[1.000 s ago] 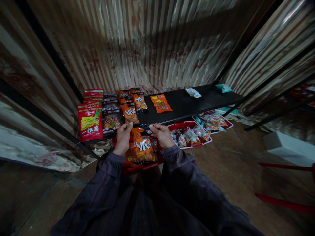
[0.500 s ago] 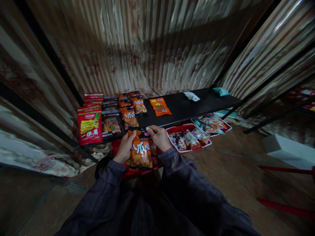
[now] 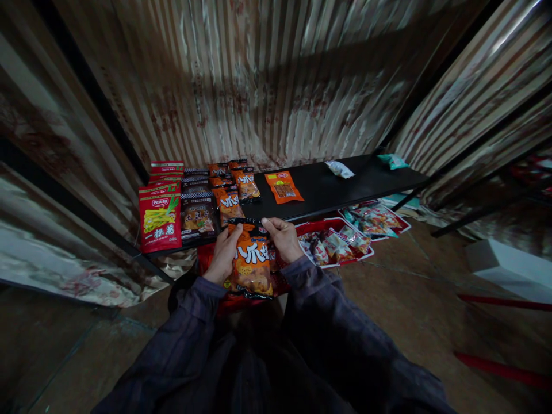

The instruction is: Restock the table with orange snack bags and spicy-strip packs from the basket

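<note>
An orange snack bag with black ends (image 3: 252, 261) hangs upright between my hands, its printed front facing me. My left hand (image 3: 223, 254) pinches its upper left side, thumb on the front. At the top right corner, my right hand (image 3: 283, 238) grips the black edge between thumb and fingers. Just beyond the held bag, similar orange bags (image 3: 227, 205) lie on a black shelf (image 3: 319, 192). Beside them are dark brown packets (image 3: 197, 217) and, at the far left, red packets (image 3: 160, 221).
Farther right on the shelf lie a flat orange packet (image 3: 283, 187), a white packet (image 3: 340, 169) and a teal packet (image 3: 393, 161). Red baskets (image 3: 342, 264) of small packets sit below the shelf. Partly behind the held bag is another red basket. A white box (image 3: 511, 270) is on the right.
The held bag has shifted slightly right and its top edge is now spread out flatter between my hands. The whole view has moved a little. Both hands keep their hold.
</note>
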`<state>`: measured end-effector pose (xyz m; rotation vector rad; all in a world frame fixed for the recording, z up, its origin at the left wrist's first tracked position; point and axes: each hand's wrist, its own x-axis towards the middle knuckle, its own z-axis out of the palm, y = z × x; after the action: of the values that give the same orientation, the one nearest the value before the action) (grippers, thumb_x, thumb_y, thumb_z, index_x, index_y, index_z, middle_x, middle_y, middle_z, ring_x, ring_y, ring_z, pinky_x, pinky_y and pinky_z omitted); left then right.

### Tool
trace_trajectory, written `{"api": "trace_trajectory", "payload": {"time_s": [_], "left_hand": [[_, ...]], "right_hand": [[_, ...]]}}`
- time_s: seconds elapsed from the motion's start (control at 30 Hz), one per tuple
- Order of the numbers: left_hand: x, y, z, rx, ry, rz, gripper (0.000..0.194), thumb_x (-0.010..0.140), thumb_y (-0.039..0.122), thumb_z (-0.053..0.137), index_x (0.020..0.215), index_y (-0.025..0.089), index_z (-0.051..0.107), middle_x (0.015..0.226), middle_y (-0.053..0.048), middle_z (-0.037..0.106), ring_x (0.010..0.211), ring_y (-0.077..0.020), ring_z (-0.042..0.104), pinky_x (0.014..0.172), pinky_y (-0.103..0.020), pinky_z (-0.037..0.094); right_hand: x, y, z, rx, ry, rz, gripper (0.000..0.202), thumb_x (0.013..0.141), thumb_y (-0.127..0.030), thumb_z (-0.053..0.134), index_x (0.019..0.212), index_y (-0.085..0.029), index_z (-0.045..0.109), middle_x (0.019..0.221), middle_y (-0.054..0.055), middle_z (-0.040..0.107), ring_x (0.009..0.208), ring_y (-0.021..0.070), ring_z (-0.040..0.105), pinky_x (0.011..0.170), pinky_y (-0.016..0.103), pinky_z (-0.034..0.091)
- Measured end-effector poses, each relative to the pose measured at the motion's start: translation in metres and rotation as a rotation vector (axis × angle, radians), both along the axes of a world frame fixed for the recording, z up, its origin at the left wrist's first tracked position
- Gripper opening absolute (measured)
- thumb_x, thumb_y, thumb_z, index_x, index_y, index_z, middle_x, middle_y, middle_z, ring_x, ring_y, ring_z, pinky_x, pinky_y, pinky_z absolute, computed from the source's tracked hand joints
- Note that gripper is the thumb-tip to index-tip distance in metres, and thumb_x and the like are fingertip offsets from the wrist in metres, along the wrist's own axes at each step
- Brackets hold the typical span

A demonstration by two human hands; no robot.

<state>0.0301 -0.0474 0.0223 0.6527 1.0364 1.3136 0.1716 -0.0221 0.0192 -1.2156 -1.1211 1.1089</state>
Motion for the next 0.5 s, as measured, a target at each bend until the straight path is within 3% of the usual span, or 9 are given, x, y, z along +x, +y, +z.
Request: {"api": "trace_trajectory", "payload": {"time_s": [0.13,0.37,0.5], "left_hand": [[0.002,0.007,0.003,-0.053,-0.011,0.081,0.043,0.062,0.047,0.074,0.089,0.016,0.060,0.079,-0.006,0.071,0.067,-0.0195,0.068,0.066,-0.034,0.054],[0.000,0.026,0.003,-0.059,-0.032,0.253,0.034,0.064,0.040,0.072,0.083,0.016,0.059,0.072,-0.002,0.068,0.057,-0.0130,0.063,0.060,-0.028,0.052],[-0.003,0.038,0.009,-0.064,0.004,0.387,0.031,0.065,0.041,0.071,0.077,0.017,0.056,0.066,0.001,0.064,0.053,-0.0109,0.060,0.057,-0.026,0.050]], "right_hand": [[-0.003,-0.009,-0.001,-0.035,0.098,0.040,0.042,0.064,-0.060,0.068,0.070,-0.019,0.062,0.055,-0.005,0.054,0.048,0.0086,0.046,0.048,0.022,0.039],[-0.005,-0.022,-0.004,-0.179,0.266,0.170,0.052,0.064,-0.055,0.072,0.105,-0.024,0.064,0.085,0.001,0.069,0.074,0.0136,0.063,0.063,0.023,0.050],[-0.006,-0.033,-0.007,-0.246,0.361,0.209,0.049,0.064,-0.051,0.074,0.103,-0.023,0.064,0.096,0.003,0.070,0.082,0.0183,0.066,0.065,0.027,0.054]]}}
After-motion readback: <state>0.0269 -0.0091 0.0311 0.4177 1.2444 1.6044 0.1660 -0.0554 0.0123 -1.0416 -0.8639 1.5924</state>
